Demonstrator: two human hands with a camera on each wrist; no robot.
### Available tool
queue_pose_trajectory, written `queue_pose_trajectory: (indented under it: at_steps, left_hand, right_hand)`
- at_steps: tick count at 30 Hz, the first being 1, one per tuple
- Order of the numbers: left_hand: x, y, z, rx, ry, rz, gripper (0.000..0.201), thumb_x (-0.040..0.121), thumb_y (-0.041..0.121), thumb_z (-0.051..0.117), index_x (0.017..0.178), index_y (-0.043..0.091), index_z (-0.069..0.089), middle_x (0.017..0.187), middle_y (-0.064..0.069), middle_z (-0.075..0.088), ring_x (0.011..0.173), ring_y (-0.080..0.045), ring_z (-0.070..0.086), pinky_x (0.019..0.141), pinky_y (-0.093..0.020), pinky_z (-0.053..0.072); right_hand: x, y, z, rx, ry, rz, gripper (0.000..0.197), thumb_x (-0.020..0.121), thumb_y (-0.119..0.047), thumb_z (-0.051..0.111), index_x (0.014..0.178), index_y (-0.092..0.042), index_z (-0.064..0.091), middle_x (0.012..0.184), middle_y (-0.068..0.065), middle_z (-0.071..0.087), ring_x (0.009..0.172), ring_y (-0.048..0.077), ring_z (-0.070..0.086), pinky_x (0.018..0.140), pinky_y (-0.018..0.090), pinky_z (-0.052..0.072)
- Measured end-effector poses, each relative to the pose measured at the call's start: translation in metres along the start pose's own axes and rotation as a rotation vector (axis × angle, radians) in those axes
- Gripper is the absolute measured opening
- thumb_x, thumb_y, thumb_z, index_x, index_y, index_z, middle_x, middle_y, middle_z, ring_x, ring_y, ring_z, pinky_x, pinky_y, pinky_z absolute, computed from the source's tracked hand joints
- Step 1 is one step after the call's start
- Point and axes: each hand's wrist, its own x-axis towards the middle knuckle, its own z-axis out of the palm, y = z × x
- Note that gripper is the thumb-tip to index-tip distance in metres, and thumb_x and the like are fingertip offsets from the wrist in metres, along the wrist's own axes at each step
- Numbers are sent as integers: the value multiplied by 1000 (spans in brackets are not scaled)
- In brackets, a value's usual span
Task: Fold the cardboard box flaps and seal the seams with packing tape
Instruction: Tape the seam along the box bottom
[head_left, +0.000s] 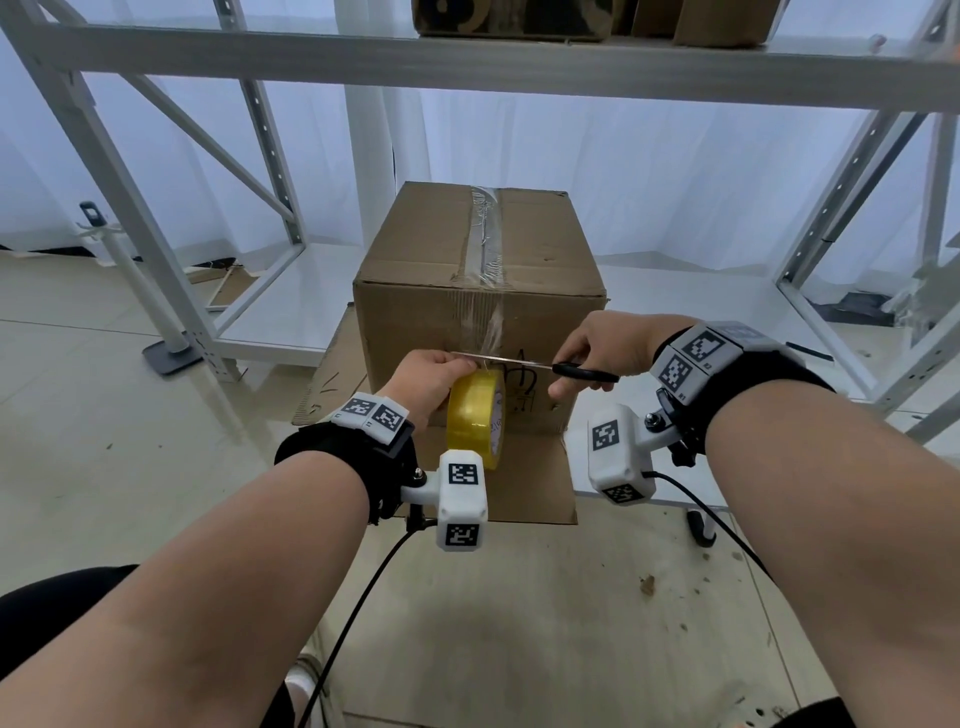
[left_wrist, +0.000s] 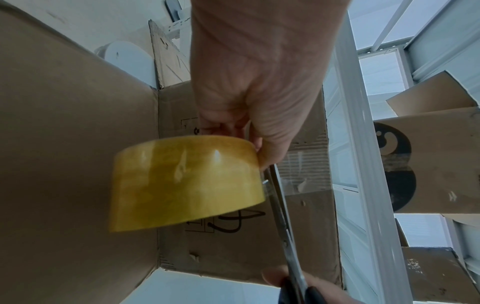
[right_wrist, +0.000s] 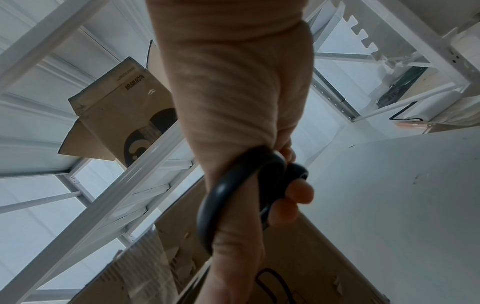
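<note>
A closed cardboard box (head_left: 431, 244) stands on a low white shelf, with clear tape (head_left: 484, 234) along its top seam and down the front face. My left hand (head_left: 431, 376) grips a yellow roll of packing tape (head_left: 475, 415) in front of the box, the strip still joined to the box. My right hand (head_left: 602, 353) holds black-handled scissors (head_left: 519, 361), their blades lying across the strip just above the roll (left_wrist: 187, 183). The left wrist view shows the scissors (left_wrist: 279, 205) beside the roll; the right wrist view shows my fingers through the scissors' handle (right_wrist: 233, 185).
A flat piece of cardboard (head_left: 519, 478) lies under the box and sticks out toward me. White metal racking (head_left: 156, 218) frames both sides, with other cardboard boxes (head_left: 717, 21) on the shelf above. A floor stand (head_left: 171, 353) sits at the left.
</note>
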Motion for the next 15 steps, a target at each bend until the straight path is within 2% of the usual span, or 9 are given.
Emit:
queue_pose_trajectory:
  at_steps: [3,5,7,10,13,15]
  left_hand:
    - [1,2,1,-5,20,-18,12,89,15,63,83,5,64,73,-8,59,64,-18,56,60,-27,49]
    - [2,1,0,8,30,-38,12,87,15,65,86,3,66,77,-11,62,69,-22,59,65,-31,52]
    - [3,-6,-1,65,29,-46,9,87,15,65,83,6,66,82,-10,64,73,-22,60,69,-32,52]
    - [0,-20,-2,117,41,-38,9,89,15,63,81,10,65,81,-3,64,72,-17,58,67,-30,50]
    - [-2,-31,-3,154,13,-55,7,88,15,64,82,12,65,82,-3,65,77,-18,58,75,-34,52]
    - [-4,-32,-3,157,0,-46,6,89,14,63,83,12,65,82,-3,64,75,-16,58,70,-31,51]
  right_hand:
    - [-1,-3,0,-10,20,-10,25,75,-38,78,90,-19,72,61,-3,60,55,10,54,63,21,50]
    - [-1,-5,-1,-14,43,-12,24,74,-36,79,88,-18,72,57,-4,59,51,10,54,57,19,49]
    - [0,-5,-3,-18,48,-10,25,72,-36,81,86,-17,73,57,-3,58,50,10,54,54,19,49]
    - [2,-2,-1,-30,13,4,27,73,-38,80,86,-17,71,60,0,60,50,10,55,55,19,50]
    - [5,2,4,-14,6,8,33,75,-41,78,92,-14,70,62,1,62,52,11,57,60,22,52]
    - [7,5,9,1,8,13,36,75,-42,77,95,-12,70,65,2,63,55,11,58,66,26,53]
